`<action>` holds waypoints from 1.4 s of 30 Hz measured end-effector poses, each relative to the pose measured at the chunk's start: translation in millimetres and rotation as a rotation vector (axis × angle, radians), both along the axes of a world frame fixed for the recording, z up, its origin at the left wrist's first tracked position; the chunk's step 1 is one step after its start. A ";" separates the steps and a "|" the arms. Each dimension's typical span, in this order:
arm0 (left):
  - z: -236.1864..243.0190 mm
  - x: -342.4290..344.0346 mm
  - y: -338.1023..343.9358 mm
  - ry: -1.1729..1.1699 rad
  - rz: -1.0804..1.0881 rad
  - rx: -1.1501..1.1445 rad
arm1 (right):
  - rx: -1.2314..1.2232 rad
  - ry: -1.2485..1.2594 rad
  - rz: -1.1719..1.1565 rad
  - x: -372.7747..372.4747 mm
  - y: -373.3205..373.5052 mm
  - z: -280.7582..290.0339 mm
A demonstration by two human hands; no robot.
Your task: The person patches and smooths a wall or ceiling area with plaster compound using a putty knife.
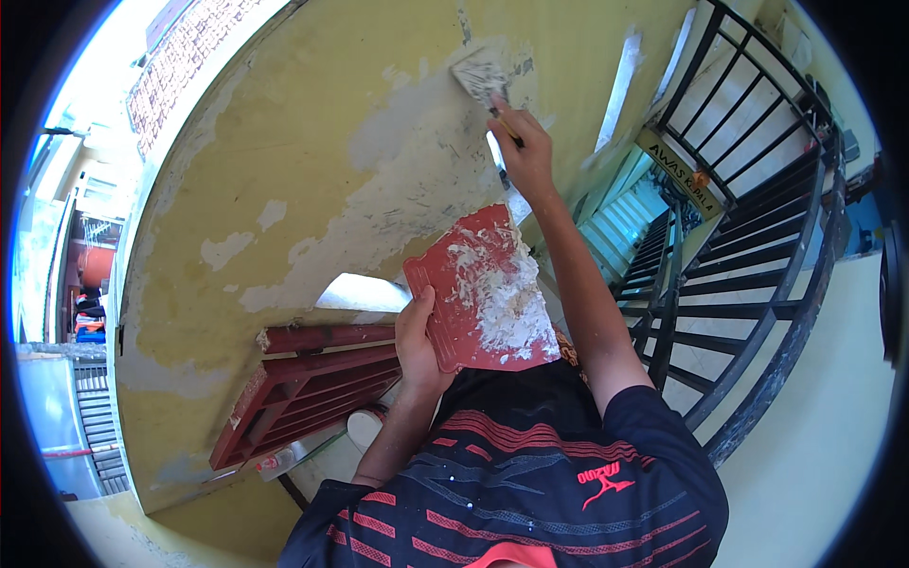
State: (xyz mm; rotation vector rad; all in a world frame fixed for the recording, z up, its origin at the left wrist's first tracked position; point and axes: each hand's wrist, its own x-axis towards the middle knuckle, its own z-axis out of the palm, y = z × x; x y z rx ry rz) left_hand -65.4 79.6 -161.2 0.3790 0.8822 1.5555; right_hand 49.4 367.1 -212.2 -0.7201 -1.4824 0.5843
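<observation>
Around: I face a yellow wall (312,142) with grey patches; a red shutter (312,379) is below, a black railing (748,237) at my right.
Right hand (526,156): closed on the scraper (481,74), its blade is flat against the wall.
Left hand (419,343): it grips the red board (478,289) with white putty, lower than the scraper.
</observation>
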 end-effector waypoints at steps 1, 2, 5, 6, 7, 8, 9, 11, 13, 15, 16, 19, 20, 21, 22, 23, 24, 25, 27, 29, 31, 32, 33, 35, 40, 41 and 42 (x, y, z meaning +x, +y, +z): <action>0.6 1.3 1.9 -0.002 -0.009 -0.002 | 0.026 -0.004 0.008 -2.9 7.7 0.3; 3.7 1.7 1.9 0.001 -0.013 -0.001 | 0.051 -0.007 0.024 -7.4 14.3 -5.7; 12.3 2.3 10.6 0.038 -0.029 0.032 | 0.061 -0.018 0.032 5.1 30.3 -43.3; 11.1 0.3 9.9 0.020 -0.025 0.038 | 0.052 -0.009 0.057 11.3 29.3 -51.6; 9.6 -1.1 9.4 0.001 -0.023 0.043 | 0.054 -0.011 0.055 20.8 27.4 -60.3; 7.7 -2.7 9.5 0.002 -0.026 0.047 | 0.004 -0.060 0.027 29.8 22.8 -63.1; 5.2 -3.9 8.6 -0.006 -0.016 0.044 | -0.048 -0.110 -0.002 35.1 20.4 -65.2; 4.4 -3.2 10.4 -0.018 -0.012 0.041 | -0.015 -0.099 -0.035 38.8 19.0 -63.0; 6.1 0.5 12.3 -0.018 0.049 0.017 | 0.011 -0.092 -0.066 37.4 15.3 -43.4; 6.9 0.9 12.9 -0.030 0.046 0.012 | 0.058 0.047 -0.041 19.1 8.6 -5.5; 8.6 2.3 14.2 -0.038 0.039 0.013 | 0.055 0.045 -0.051 13.2 11.1 -2.8; 15.0 8.5 19.3 -0.049 0.021 0.004 | 0.108 0.006 -0.018 -2.6 23.3 -12.2; 14.5 9.2 20.1 -0.048 0.021 0.003 | 0.108 0.006 -0.018 -4.0 23.3 -29.1; 12.6 8.9 20.5 -0.039 0.026 0.006 | 0.040 -0.009 -0.033 -3.8 18.6 -47.8; 11.0 7.6 22.0 -0.028 0.033 0.012 | -0.025 -0.021 -0.046 -3.6 13.8 -64.0; 7.2 6.6 24.2 -0.029 0.028 0.013 | -0.073 -0.036 -0.057 3.6 7.1 -81.1; 5.0 4.1 24.2 -0.028 0.038 0.015 | -0.073 -0.034 -0.058 10.1 -1.1 -88.1; 2.2 1.3 24.3 -0.027 0.047 0.016 | -0.076 -0.041 -0.065 16.7 -7.9 -94.3; -9.3 -7.3 21.2 -0.024 0.026 0.014 | -0.085 -0.053 -0.079 23.0 -13.3 -86.9; -12.6 -9.9 22.1 -0.026 0.005 0.011 | -0.034 -0.019 -0.084 27.5 -10.1 -67.6; -10.1 -8.1 23.6 -0.040 0.071 -0.023 | -0.015 -0.014 -0.098 24.1 -10.2 -17.8; -9.6 -7.8 23.8 -0.041 0.064 -0.024 | 0.012 -0.004 -0.119 20.8 -8.7 -0.6; -11.0 -8.1 26.3 -0.059 0.069 -0.018 | 0.013 -0.004 -0.129 16.5 -4.1 2.7; -13.9 -10.8 29.7 -0.077 0.069 -0.010 | 0.016 -0.072 -0.079 10.8 2.9 7.6; -13.8 -18.9 31.1 -0.049 0.110 -0.004 | -0.080 -0.203 -0.085 36.9 -16.6 -68.3; -12.2 -20.1 31.4 -0.048 0.113 -0.002 | -0.127 -0.242 -0.057 50.4 -24.1 -83.6; -10.6 -20.8 31.7 -0.036 0.122 -0.001 | -0.177 -0.281 -0.032 56.6 -28.9 -87.2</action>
